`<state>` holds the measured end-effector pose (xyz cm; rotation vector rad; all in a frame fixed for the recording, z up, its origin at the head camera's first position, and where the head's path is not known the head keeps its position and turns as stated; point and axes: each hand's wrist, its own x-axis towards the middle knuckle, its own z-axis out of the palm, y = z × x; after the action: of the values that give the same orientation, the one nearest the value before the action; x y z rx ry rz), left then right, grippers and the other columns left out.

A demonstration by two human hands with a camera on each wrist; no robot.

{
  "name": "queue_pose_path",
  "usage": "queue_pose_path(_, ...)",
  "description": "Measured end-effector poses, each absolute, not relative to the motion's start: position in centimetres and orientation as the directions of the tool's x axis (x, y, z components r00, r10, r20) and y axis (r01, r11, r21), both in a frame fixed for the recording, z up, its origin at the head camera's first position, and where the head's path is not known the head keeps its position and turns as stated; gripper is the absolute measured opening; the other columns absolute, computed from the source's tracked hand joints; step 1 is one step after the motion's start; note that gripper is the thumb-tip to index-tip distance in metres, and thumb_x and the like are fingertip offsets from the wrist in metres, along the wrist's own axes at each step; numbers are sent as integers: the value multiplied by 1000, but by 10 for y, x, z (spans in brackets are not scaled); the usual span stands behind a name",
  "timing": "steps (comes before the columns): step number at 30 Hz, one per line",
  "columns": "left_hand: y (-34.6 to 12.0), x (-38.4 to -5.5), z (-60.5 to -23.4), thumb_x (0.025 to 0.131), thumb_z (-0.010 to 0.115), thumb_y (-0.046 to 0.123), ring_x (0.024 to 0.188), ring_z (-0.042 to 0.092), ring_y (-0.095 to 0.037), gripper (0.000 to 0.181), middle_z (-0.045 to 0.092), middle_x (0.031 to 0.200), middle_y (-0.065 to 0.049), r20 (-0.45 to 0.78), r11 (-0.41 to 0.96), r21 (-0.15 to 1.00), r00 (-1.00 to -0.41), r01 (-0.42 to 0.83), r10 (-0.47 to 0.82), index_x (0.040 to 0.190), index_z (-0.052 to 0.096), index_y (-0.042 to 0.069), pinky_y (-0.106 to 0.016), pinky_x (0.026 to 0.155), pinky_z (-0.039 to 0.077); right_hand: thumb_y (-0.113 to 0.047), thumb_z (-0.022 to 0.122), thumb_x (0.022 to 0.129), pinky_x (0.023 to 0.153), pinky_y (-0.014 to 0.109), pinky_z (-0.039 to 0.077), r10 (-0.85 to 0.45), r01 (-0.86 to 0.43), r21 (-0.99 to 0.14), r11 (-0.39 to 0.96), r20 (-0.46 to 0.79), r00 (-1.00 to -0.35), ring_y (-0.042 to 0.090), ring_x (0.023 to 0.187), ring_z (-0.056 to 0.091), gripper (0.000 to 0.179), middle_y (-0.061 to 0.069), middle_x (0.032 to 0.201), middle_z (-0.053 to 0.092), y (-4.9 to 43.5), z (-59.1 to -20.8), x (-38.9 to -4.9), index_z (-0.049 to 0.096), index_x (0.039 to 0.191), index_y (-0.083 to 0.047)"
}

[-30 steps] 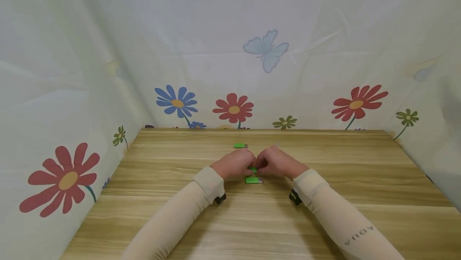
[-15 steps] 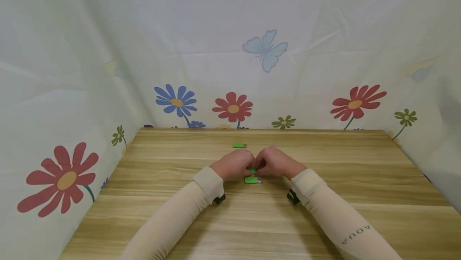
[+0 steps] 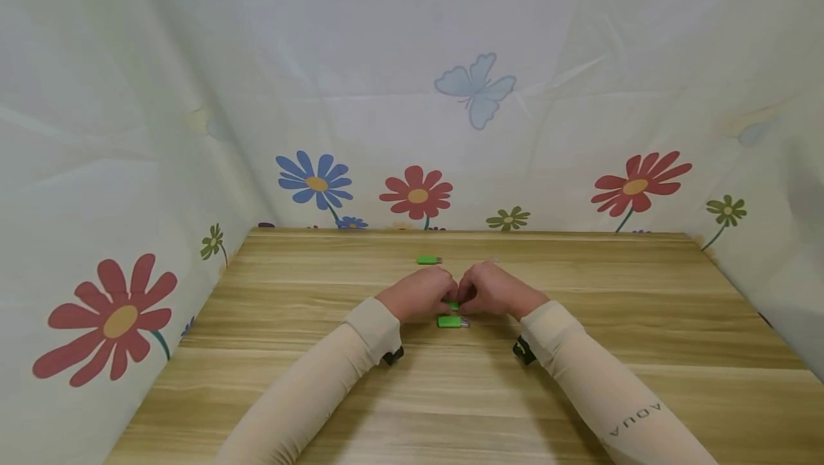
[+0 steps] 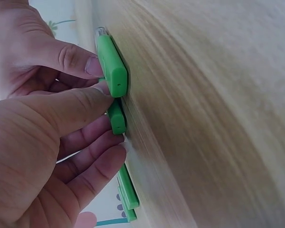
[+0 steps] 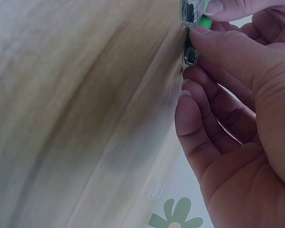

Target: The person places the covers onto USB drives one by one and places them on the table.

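Green USB flash drives with clear caps lie on the wooden table. My left hand [image 3: 418, 292] pinches the green body of the middle flash drive [image 4: 116, 118] between thumb and fingers. From the other side my right hand [image 3: 496, 290] pinches its clear-capped plug end [image 5: 191, 56], so both hands meet at one drive, close over the tabletop. Nearer to me lies another green flash drive [image 3: 449, 322], its capped plug pointing right. Further back is a third flash drive [image 3: 427, 260], beyond the left hand. The fingers largely cover the middle drive in the head view.
A small clear cap [image 3: 494, 260] lies on the table [image 3: 579, 393] behind the right hand. In the left wrist view, green drives [image 4: 128, 187] show past the left fingertips. A flower-printed curtain [image 3: 360, 107] encloses the back and sides of the table.
Both hands stay together at the same drive, nearly still. The drives and the loose cap lie as before; only the head view shifts very slightly.
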<state>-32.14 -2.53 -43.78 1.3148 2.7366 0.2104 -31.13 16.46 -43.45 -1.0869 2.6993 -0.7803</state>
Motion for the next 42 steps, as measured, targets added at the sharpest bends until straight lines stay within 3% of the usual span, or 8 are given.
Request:
queue_pose_path(15, -27, -324, -442, 92, 78, 23, 69, 50, -6, 12, 61, 74, 8, -30, 627, 158, -630, 763, 776, 84, 72, 17, -18, 67, 41, -7, 85, 81, 66, 20, 53, -683, -622, -491, 610, 73, -727, 9, 71, 67, 5, 2, 80, 76, 166, -436, -313, 80, 82, -8)
queue_pose_path(28, -33, -324, -443, 93, 77, 24, 80, 58, -4, 9, 69, 89, 10, -48, 646, 209, -653, 734, 756, 98, 77, 17, -19, 80, 51, -8, 83, 84, 70, 22, 55, -674, -598, -503, 624, 41, -737, 12, 75, 68, 4, 3, 86, 76, 168, -435, -310, 80, 86, -8)
queue_pose_path(32, -39, -325, -440, 96, 72, 20, 75, 53, -8, 4, 62, 83, 7, -41, 648, 237, -659, 724, 751, 95, 75, 17, -22, 73, 47, -11, 83, 85, 72, 25, 55, -651, -575, -507, 642, 34, -758, 10, 76, 66, 6, 1, 88, 75, 173, -432, -310, 80, 90, -9)
queue_pose_path(36, -43, -329, -435, 99, 67, 18, 69, 49, -11, 11, 56, 75, 4, -10, 642, 258, -663, 722, 749, 90, 72, 17, -25, 68, 42, -11, 81, 85, 75, 29, 57, -624, -568, -485, 665, 57, -779, 8, 80, 65, 11, 2, 94, 76, 181, -428, -312, 80, 96, -7)
queue_pose_path(39, -44, -333, -431, 99, 67, 18, 72, 54, -11, 9, 62, 79, 4, 18, 648, 235, -670, 724, 742, 94, 74, 14, -23, 73, 49, -12, 80, 86, 77, 32, 58, -619, -583, -450, 677, 81, -781, 9, 83, 67, 14, 4, 96, 76, 187, -424, -314, 80, 98, -5)
queue_pose_path(42, -46, -335, -429, 99, 68, 18, 85, 63, -11, 12, 70, 95, 1, 37, 662, 199, -681, 722, 732, 106, 75, 11, -26, 85, 55, -14, 80, 87, 79, 34, 58, -601, -575, -424, 699, 88, -795, 12, 85, 67, 16, 5, 98, 76, 192, -420, -316, 79, 99, -5)
